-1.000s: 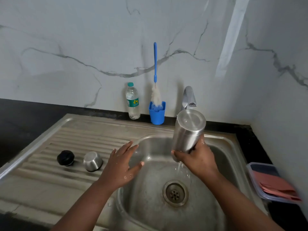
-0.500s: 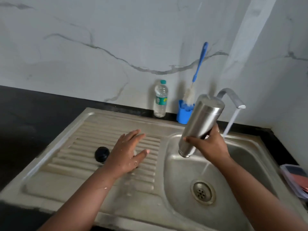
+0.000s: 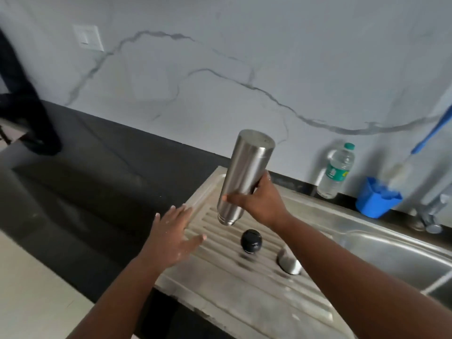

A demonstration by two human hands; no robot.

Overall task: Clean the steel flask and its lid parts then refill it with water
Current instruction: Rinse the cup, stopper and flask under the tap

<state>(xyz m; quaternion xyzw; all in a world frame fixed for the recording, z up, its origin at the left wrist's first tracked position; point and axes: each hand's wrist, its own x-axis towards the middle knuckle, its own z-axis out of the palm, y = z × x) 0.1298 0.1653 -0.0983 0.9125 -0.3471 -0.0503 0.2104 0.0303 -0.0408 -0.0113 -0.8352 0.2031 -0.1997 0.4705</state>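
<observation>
1. The right hand [image 3: 261,205] has its fingers and thumb curled round the lower part of the steel flask [image 3: 244,174], which it holds upside down, mouth pointing at the drainboard [image 3: 244,302].
2. The left hand [image 3: 172,237] holds nothing; its fingers are straight and spread, hovering over the drainboard's left edge.
3. The flask hangs above the drainboard's far left part, not touching it.
4. The black stopper [image 3: 251,241] sits just below the flask's mouth on the ridges, the steel cap [image 3: 289,261] near it toward the basin [image 3: 391,253].
5. Judging by this, the flask is rinsed and being drained.
6. The next move likely calls for setting it down mouth-down, steadily, clear of the stopper.
</observation>
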